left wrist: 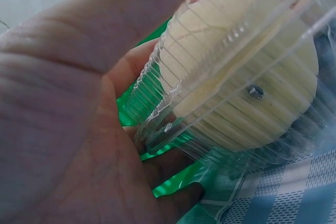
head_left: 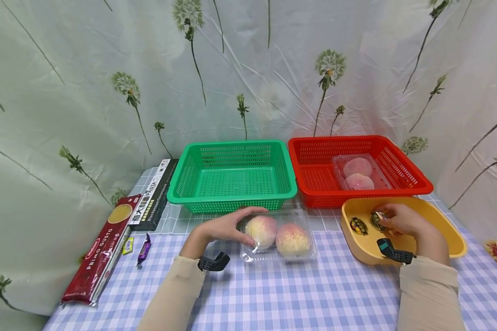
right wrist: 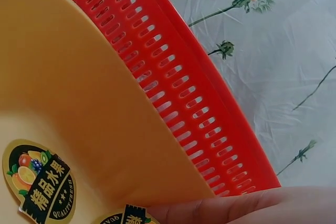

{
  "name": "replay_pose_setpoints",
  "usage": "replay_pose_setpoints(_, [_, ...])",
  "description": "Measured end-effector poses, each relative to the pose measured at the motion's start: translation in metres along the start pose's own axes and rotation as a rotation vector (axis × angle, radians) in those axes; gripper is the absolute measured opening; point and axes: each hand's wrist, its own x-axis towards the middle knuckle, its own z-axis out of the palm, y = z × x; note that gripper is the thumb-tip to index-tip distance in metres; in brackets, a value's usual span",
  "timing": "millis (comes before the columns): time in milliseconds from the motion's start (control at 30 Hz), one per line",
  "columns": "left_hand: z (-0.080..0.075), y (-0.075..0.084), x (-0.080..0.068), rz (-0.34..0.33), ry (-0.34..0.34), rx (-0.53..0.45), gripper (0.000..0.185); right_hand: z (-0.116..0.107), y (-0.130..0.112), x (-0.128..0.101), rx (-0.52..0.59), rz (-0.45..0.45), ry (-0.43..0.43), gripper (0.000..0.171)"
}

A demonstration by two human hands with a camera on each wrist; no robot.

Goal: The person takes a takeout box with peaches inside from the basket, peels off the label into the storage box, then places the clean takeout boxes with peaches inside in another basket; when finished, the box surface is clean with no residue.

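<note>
In front of me a clear plastic clamshell box (head_left: 304, 259) holds two pink-yellow peaches (head_left: 293, 240) side by side. My left hand (head_left: 225, 227) grips its left end, thumb at the near side and fingers at the far side; the left wrist view shows the ribbed plastic wall close to the palm. My right hand (head_left: 403, 223) reaches down into the yellow basin (head_left: 439, 220). Its thumb and fingertips pinch a small black-and-gold fruit label (right wrist: 128, 216). To the left of that, another oval label (right wrist: 39, 182) with printed fruit lies on the basin floor.
Behind stand a green basket (head_left: 236, 184) and a red basket (head_left: 314, 179) holding another clear box of peaches (head_left: 358, 172). On the left lie a red pasta packet (head_left: 103, 248), a black pasta box (head_left: 155, 197), a yellow sweet (head_left: 128, 245) and a purple sweet (head_left: 144, 250).
</note>
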Motion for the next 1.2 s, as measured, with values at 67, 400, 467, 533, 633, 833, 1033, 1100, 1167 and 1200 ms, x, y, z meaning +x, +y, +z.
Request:
replay_pose_setpoints(67, [0.000, -0.001, 0.000, 0.000, 0.002, 0.005, 0.088, 0.000, 0.000, 0.000, -0.008, -0.001, 0.001, 0.042])
replay_pose_setpoints(400, [-0.004, -0.008, -0.003, 0.027, -0.066, -0.075, 0.086, -0.003, -0.002, -0.003, -0.042, -0.002, -0.014, 0.044])
replay_pose_setpoints(467, [-0.005, -0.010, -0.004, 0.026, -0.072, -0.105, 0.086, -0.003, -0.003, -0.003, -0.052, -0.011, -0.015, 0.043])
replay_pose_setpoints(533, [-0.006, -0.013, -0.005, 0.036, -0.077, -0.119, 0.086, -0.003, -0.003, -0.003, -0.064, -0.021, -0.013, 0.043])
replay_pose_setpoints(633, [-0.007, -0.016, -0.005, 0.065, -0.088, -0.135, 0.084, -0.003, -0.006, -0.003, -0.081, -0.024, -0.007, 0.042])
replay_pose_setpoints(833, [-0.006, -0.019, -0.002, 0.104, -0.084, -0.140, 0.077, -0.011, -0.019, -0.011, -0.142, -0.068, -0.004, 0.041])
replay_pose_setpoints(1033, [-0.003, -0.005, -0.002, 0.041, -0.004, -0.194, 0.058, -0.022, -0.032, -0.020, -0.131, -0.107, 0.099, 0.031])
replay_pose_setpoints(1100, [-0.002, 0.002, -0.001, 0.050, 0.002, -0.208, 0.052, -0.025, -0.033, -0.022, -0.115, -0.112, 0.226, 0.028])
replay_pose_setpoints(1167, [-0.001, 0.008, 0.000, 0.060, 0.006, -0.226, 0.049, -0.026, -0.032, -0.023, -0.106, -0.086, 0.385, 0.030])
replay_pose_setpoints(1200, [-0.001, 0.010, 0.001, 0.063, 0.011, -0.236, 0.048, -0.026, -0.030, -0.023, -0.090, -0.065, 0.465, 0.031])
